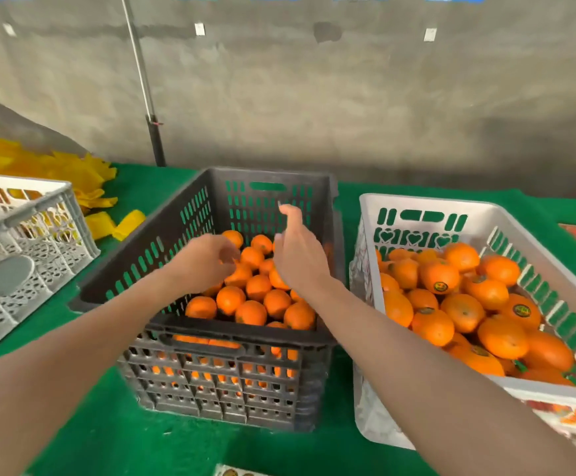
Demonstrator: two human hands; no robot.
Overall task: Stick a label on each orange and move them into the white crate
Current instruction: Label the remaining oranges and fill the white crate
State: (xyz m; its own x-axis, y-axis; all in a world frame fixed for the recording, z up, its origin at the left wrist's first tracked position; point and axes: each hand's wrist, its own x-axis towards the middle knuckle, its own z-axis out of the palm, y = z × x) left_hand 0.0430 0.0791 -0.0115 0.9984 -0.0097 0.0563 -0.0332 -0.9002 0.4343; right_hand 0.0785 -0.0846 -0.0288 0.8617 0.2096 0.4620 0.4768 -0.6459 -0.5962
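Oranges [255, 300] lay heaped in a dark grey crate [211, 329] at the middle of the table, their skins bare of stickers as far as could be seen. The left hand [204, 262] reached down into this crate from the near left, its fingers curled over the top of the heap; motion blur hid whether they gripped a fruit or only touched it. The right hand [298, 252] was held above the right side of the same crate, raised clear of the fruit, fingers straight and close together, pointing up and away, holding nothing. Just beside the dark crate on the right stood the white crate [427, 202], filled with more fruit [465, 310], several of them bearing a round dark label [440, 286]. Both crates rested on a green cloth [90, 424]. At the far left sat another pale crate [22, 269] with patterned walls, and behind it lay a pile of yellow wrappers [39, 166]. A grey concrete wall [314, 97] rose behind the table, with a thin metal pole [142, 73] leaning against it.
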